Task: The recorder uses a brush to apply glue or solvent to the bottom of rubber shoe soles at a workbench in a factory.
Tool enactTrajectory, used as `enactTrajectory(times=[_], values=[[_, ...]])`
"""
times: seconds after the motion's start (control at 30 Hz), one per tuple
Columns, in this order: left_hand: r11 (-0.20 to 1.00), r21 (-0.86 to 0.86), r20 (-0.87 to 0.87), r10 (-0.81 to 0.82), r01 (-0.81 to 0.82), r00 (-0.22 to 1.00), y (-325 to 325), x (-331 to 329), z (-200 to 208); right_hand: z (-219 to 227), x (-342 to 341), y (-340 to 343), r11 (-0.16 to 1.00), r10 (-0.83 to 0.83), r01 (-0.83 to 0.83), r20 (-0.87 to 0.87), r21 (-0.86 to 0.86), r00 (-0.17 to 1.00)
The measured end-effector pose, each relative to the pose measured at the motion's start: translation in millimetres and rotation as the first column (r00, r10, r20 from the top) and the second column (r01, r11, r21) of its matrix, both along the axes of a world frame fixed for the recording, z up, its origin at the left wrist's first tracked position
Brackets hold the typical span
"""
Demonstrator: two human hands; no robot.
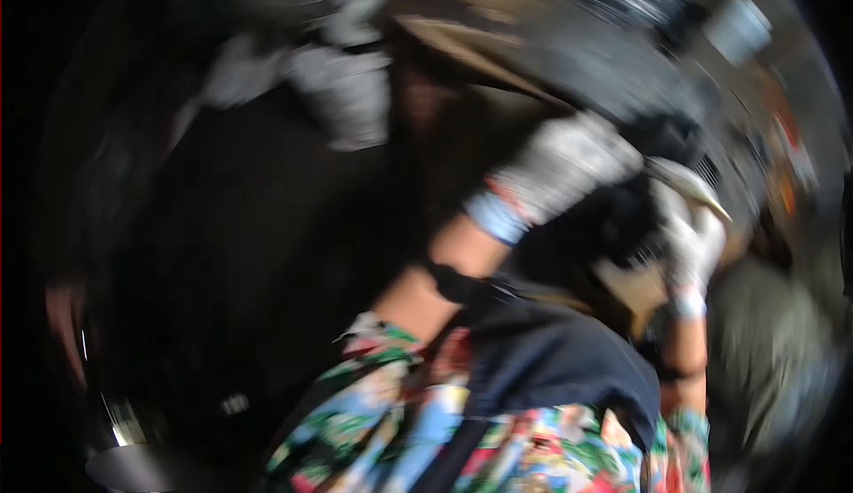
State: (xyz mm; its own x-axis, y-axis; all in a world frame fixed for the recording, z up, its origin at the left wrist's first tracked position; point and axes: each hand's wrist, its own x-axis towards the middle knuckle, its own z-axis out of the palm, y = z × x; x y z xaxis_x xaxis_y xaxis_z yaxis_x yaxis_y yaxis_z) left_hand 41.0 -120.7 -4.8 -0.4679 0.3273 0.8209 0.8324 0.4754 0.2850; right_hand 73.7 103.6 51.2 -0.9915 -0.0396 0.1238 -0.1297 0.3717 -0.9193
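Note:
Motion blurs the whole scene. My left hand (569,163), in a whitish knit glove, reaches to the right over a dark work area, and its fingertips are smeared against a black thing. My right hand (691,242), gloved the same way, is bent closed at the right around a thin, pale, curved strip (691,187) whose kind I cannot make out. Between and below the hands lies a black bulky object (613,226), too blurred to name. The left fingertips come close to the strip's near end; whether they touch it cannot be seen.
A brown box-like edge (480,53) and a grey surface (604,58) lie beyond my hands. White crumpled material (342,93) is at the upper left. A pale cylindrical thing (739,29) stands at the upper right, near blurred orange items (785,186). An olive-green bulk (773,342) sits right of my arm.

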Motion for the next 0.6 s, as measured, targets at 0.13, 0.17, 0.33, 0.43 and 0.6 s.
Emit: enactTrajectory(times=[0.13, 0.17, 0.33, 0.43, 0.6], values=[[0.936, 0.344, 0.552, -0.267, 0.076, 0.79, 19, 39, -10, -31, -52, 91, 0.995, -0.077, 0.087, -0.205, 0.043, 0.976], [0.781, 0.624, 0.7, -0.569, 0.018, 0.431, 13, 49, -2, -39, -63, 98, 0.999, -0.04, 0.034, -0.17, -0.038, 0.985], [0.127, 0.81, 0.185, -0.982, -0.572, 0.044, -44, 127, -30, -38, -76, 50, 0.999, 0.033, -0.034, -0.208, 0.002, 0.977], [0.09, 0.85, 0.312, -0.88, -0.519, 0.358, -126, 173, -48, -23, -73, 33, 0.998, 0.041, -0.051, -0.234, -0.041, 0.971], [-0.491, 0.813, -0.395, -0.069, 0.314, 0.916, -318, 256, 7, 7, -69, 59, 0.984, -0.025, 0.073, -0.277, 0.165, 0.96]])
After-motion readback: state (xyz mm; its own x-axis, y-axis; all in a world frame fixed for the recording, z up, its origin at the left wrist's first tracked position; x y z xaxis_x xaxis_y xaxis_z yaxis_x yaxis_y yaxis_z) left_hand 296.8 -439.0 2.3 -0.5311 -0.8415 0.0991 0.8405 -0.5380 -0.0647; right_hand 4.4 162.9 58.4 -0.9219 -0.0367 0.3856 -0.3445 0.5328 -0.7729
